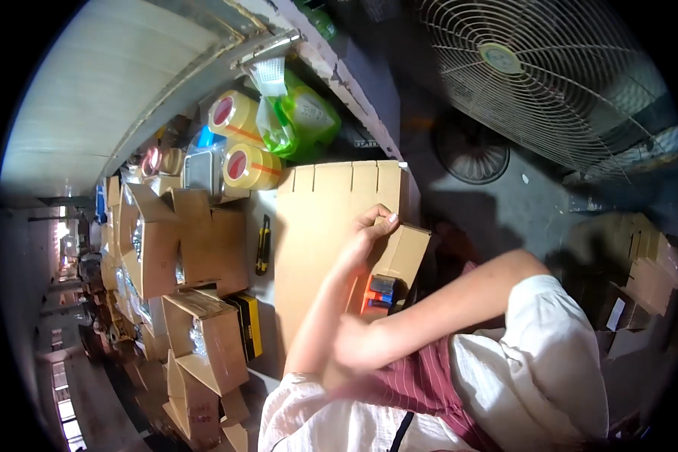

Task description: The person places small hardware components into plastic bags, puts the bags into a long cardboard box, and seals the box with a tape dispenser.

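My left hand (377, 223) grips the top end of a small, narrow brown cardboard box (403, 255), with the thumb over its edge. The box is tilted above a stack of flat cardboard sheets (316, 233). Just below it is an orange, blue and black object (379, 292), possibly a tape dispenser, partly hidden by my arms. My right forearm reaches in from the right and crosses beneath the left one. Only part of my right hand (346, 345) shows, and its fingers are hidden behind my left forearm, close to the orange object.
Left of the sheets lies a black and yellow utility knife (263, 245). Beyond it stand open cardboard boxes (207, 331) with clear-wrapped contents. Rolls of tape (252, 167) and a green plastic bag (301, 117) sit at the back. A large caged fan (535, 75) stands at far right.
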Demonstrator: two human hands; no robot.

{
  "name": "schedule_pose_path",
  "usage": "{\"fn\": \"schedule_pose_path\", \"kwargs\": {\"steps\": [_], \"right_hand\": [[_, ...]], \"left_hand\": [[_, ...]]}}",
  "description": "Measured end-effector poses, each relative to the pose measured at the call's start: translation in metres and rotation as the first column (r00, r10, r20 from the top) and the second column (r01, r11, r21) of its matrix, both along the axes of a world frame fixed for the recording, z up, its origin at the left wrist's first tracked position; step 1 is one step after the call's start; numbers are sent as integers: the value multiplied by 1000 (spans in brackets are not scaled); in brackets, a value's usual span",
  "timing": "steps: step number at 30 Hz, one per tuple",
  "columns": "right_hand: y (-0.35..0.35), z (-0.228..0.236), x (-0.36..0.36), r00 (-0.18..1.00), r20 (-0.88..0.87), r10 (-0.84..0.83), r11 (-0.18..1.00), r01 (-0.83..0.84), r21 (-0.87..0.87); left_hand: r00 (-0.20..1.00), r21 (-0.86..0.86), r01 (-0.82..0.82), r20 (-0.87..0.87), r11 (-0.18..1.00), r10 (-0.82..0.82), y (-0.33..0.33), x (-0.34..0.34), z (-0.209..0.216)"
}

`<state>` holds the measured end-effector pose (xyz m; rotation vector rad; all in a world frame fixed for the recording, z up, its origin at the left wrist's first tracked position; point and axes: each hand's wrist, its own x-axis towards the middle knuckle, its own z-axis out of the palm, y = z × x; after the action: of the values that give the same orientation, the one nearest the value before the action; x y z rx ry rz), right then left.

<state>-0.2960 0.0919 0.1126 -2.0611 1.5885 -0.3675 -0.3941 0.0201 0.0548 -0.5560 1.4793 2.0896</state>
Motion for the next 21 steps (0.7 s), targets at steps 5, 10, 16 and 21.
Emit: {"fn": "schedule_pose_path", "kwargs": {"steps": [5, 10, 16, 21], "right_hand": [[28, 68, -64, 968, 251, -24, 927, -72, 368], [99, 111, -212, 781, 524, -341, 889, 88, 449], [108, 90, -189, 906, 177, -384, 831, 256, 494], [142, 109, -202, 784, 290, -549, 768, 336, 545]], "left_hand": [[997, 97, 54, -58, 994, -49, 15, 10, 2], [999, 19, -27, 26, 999, 26, 22, 26, 0], [999, -129, -49, -8, 990, 48, 49, 37, 52], [1000, -59, -21, 12, 998, 22, 57, 44, 58]]}}
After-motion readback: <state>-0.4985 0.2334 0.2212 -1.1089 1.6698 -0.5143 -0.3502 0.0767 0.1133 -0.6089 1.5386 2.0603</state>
